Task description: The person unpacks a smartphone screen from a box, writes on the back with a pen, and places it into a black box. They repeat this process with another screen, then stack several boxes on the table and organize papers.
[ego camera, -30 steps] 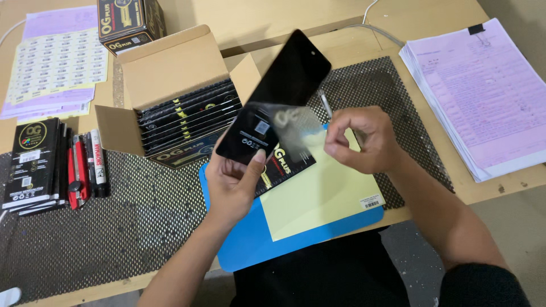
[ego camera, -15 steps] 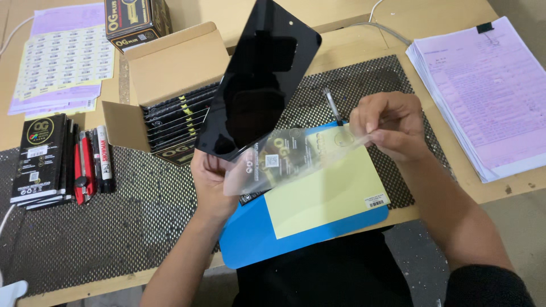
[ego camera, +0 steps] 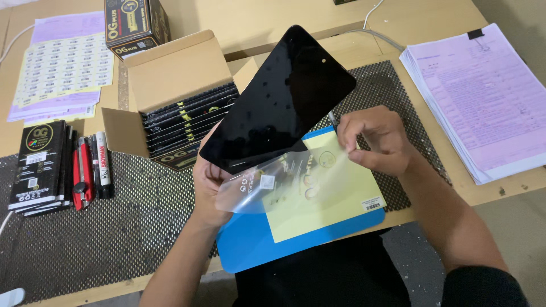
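Landmark: the open cardboard box (ego camera: 170, 96) of black packets, upper left on the tabletop (ego camera: 267, 17).
Left of the box: sheets of small labels (ego camera: 60, 65); below them a stack of black packets (ego camera: 34, 165) with red and black markers (ego camera: 91, 170) beside it.
Left hand: the left hand (ego camera: 210, 182), just below and right of the box, is clamped on the lower end of the black glass panel (ego camera: 281, 105), fingers behind it.
Panel axis: its long axis runs from the left hand up and to the right, tilted toward the camera.
Film: a clear film (ego camera: 284, 179) hangs from the panel's lower edge and stretches right, above a yellow sheet on a blue mat (ego camera: 250, 247).
Right hand: the right hand (ego camera: 378, 139), well right of the box, has thumb and fingertips pinched together on the film's right end. It is the hand nearer the film's free end.
Far right: a clipped stack of pale purple papers (ego camera: 478, 96).
Change: half a second ago the panel stood steeper and higher; now it leans further right, and the right hand sits lower, the film sagging more.
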